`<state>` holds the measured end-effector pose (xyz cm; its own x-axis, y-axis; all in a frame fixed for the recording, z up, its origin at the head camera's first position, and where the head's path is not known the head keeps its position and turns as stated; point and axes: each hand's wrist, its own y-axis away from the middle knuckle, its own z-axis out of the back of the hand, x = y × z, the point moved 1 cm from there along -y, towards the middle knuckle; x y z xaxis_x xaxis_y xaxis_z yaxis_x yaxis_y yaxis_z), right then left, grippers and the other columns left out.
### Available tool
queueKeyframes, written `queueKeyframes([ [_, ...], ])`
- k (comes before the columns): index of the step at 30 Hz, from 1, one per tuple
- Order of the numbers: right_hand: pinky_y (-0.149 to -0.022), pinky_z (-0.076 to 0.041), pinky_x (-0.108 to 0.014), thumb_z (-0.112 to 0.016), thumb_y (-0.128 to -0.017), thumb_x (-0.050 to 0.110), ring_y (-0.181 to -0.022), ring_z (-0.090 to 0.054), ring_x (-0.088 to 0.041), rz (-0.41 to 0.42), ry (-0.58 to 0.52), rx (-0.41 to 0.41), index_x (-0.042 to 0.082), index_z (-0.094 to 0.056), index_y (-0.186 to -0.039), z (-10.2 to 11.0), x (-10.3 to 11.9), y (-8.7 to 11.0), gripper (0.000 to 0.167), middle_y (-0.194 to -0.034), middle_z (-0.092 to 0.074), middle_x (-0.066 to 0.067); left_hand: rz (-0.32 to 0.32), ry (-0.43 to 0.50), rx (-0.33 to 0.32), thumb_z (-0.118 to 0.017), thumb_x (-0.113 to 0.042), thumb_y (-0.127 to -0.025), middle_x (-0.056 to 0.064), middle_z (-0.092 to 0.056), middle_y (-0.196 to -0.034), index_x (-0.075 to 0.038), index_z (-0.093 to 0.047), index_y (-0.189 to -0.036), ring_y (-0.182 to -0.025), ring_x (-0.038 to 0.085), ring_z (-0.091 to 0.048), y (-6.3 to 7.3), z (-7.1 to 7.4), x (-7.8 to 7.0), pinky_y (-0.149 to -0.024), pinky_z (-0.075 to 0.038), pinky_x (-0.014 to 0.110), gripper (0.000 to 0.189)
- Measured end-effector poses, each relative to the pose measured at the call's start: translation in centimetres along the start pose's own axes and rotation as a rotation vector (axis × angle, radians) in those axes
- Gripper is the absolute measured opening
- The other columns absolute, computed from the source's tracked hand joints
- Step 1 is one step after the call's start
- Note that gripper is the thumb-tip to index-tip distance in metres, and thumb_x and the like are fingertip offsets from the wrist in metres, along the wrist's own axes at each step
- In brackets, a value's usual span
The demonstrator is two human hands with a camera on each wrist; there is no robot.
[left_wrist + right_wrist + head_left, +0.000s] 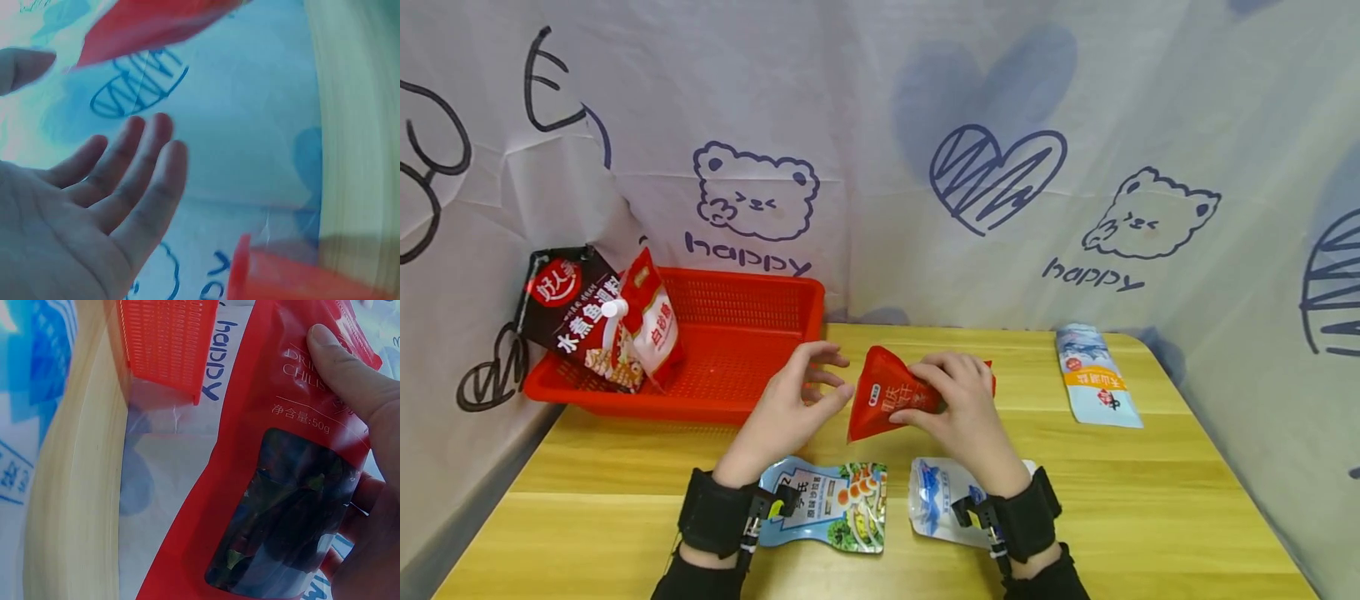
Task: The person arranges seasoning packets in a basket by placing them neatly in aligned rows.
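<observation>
My right hand [964,410] grips a red bag of dried chilies [874,398] above the middle of the table, thumb on its printed face. In the right wrist view, a clear window in the chili bag [281,519] shows dark chilies inside. My left hand [792,407] is beside the bag's left edge, fingers spread and touching nothing. The left wrist view shows that palm and loosely bent fingers [164,181] apart from the red bag [150,28]. Below the hands lie a blue salad dressing pouch [823,504] and a white-and-blue bag [936,500], partly hidden by my right wrist.
A red plastic basket [808,312] stands at the back left. Inside it lean a black seasoning bag [561,312] and a red-and-white sugar bag [655,329]. On the right of the table [1165,492] lies a light blue packet [1097,375]. A printed cloth [880,208] hangs behind.
</observation>
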<state>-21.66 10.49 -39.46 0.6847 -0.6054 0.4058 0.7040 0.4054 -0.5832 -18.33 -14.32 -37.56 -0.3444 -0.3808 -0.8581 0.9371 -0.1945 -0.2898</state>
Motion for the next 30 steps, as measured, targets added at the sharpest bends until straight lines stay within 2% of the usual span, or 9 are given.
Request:
queueKeyframes([
  [4,-0.108,-0.032,-0.061,-0.097,-0.069,0.029,-0.115,-0.058,-0.030,0.053,0.010,-0.022,0.010,-0.074,-0.119,-0.2,0.2,0.1,0.058,-0.117,-0.067,-0.010,0.076,0.031,0.106,-0.075,-0.030,-0.097,0.011,-0.062,-0.137,-0.010,-0.045,-0.148,-0.111,0.027,-0.065,-0.2,-1.5,-0.2,-0.090,-0.059,0.040,0.062],
  [8,-0.107,-0.034,-0.061,-0.097,-0.068,0.030,-0.114,-0.059,-0.031,0.092,0.021,-0.028,0.010,-0.074,-0.117,-0.4,0.5,0.0,0.058,-0.116,-0.067,-0.009,0.114,0.037,0.149,-0.074,-0.034,-0.097,0.010,-0.066,-0.130,-0.009,-0.046,-0.148,-0.105,0.026,-0.068,-0.2,-2.4,-0.3,-0.082,-0.062,0.038,0.063],
  [11,-0.107,-0.035,-0.061,-0.097,-0.068,0.031,-0.114,-0.059,-0.031,0.111,0.021,-0.025,0.011,-0.074,-0.116,-0.5,0.8,0.0,0.057,-0.116,-0.067,-0.009,0.120,0.029,0.140,-0.073,-0.034,-0.098,0.008,-0.071,-0.120,-0.011,-0.050,-0.144,-0.096,0.022,-0.070,-0.2,-2.7,-0.4,-0.079,-0.062,0.036,0.056],
  [15,-0.107,-0.035,-0.061,-0.098,-0.066,0.033,-0.114,-0.059,-0.030,0.108,0.022,-0.024,0.011,-0.075,-0.116,-0.7,0.9,0.0,0.059,-0.117,-0.068,-0.009,0.092,0.027,0.127,-0.071,-0.027,-0.100,0.008,-0.074,-0.115,-0.011,-0.058,-0.136,-0.090,0.020,-0.072,-0.1,-2.8,-0.3,-0.078,-0.062,0.035,0.042],
  [19,-0.108,-0.033,-0.060,-0.099,-0.064,0.037,-0.116,-0.059,-0.030,0.083,0.024,-0.014,0.011,-0.074,-0.119,-0.7,0.9,0.0,0.066,-0.118,-0.068,-0.009,0.071,0.022,0.113,-0.071,-0.020,-0.100,0.008,-0.074,-0.115,-0.009,-0.061,-0.133,-0.091,0.020,-0.072,-0.1,-2.7,-0.4,-0.079,-0.062,0.036,0.036],
  [24,-0.111,-0.030,-0.061,-0.099,-0.064,0.037,-0.122,-0.057,-0.030,0.069,-0.019,0.001,0.013,-0.067,-0.133,-0.3,0.9,-0.1,0.080,-0.128,-0.066,-0.010,0.050,0.042,0.100,-0.071,-0.017,-0.100,0.009,-0.074,-0.117,-0.007,-0.062,-0.133,-0.097,0.021,-0.072,-0.1,-2.5,-0.4,-0.083,-0.062,0.037,0.035],
  [30,-0.115,-0.024,-0.065,-0.100,-0.066,0.027,-0.129,-0.053,-0.035,0.069,-0.084,-0.075,0.012,-0.059,-0.144,0.9,0.2,-0.1,0.089,-0.139,-0.061,-0.013,0.024,0.002,0.064,-0.070,-0.016,-0.100,0.004,-0.075,-0.113,-0.008,-0.065,-0.127,-0.097,0.018,-0.068,0.0,-1.5,-0.3,-0.087,-0.057,0.038,0.028],
])
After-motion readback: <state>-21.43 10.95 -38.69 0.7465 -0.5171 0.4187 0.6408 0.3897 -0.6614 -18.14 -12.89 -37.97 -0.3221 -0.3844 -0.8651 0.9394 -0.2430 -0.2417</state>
